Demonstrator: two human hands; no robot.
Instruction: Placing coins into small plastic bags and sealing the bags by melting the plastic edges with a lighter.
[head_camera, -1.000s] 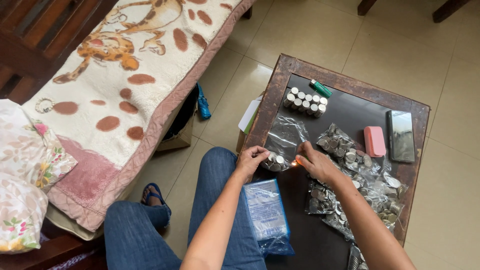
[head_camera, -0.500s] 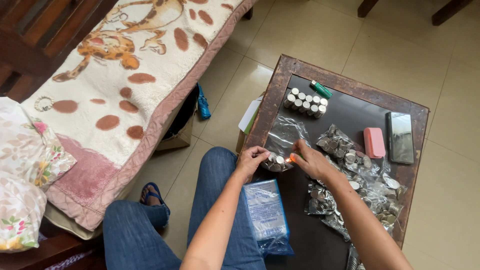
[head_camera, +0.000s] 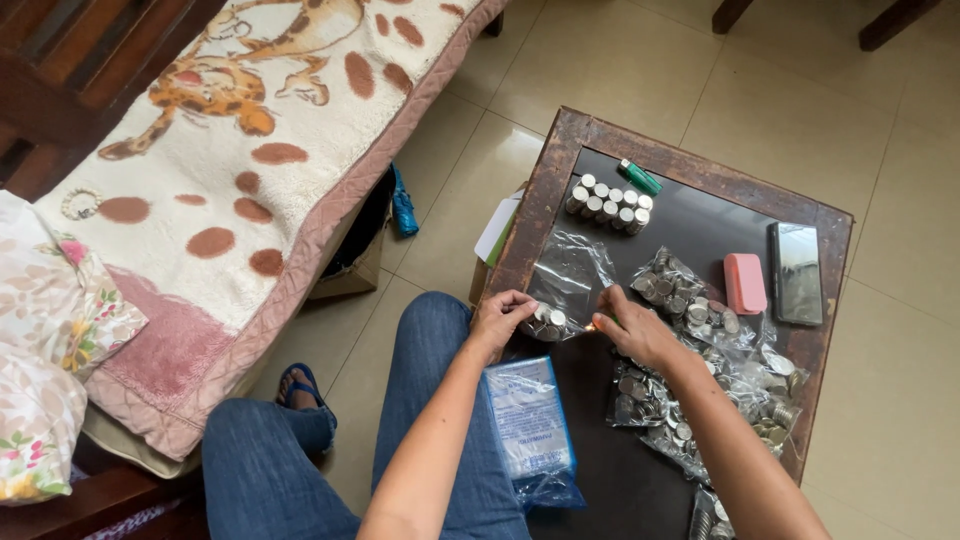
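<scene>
Nearest, a blue-printed plastic packet (head_camera: 530, 420) lies on the knee. Left hand (head_camera: 500, 318) grips a small bag of coin stacks (head_camera: 548, 320); right hand (head_camera: 632, 330) pinches its mouth (apparently sealing). Filled coin bags (head_camera: 700, 400) heap at 3 o'clock; unbagged coin stacks (head_camera: 608, 203) wait at 12 on the table (head_camera: 545, 190).

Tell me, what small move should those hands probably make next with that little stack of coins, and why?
Probably slide the coin stack into the clear bag. The left hand pinches the stack at the table's near edge, the right hand meets it, and the empty bag lies just behind, while filled coin bags lie to the right.
</scene>
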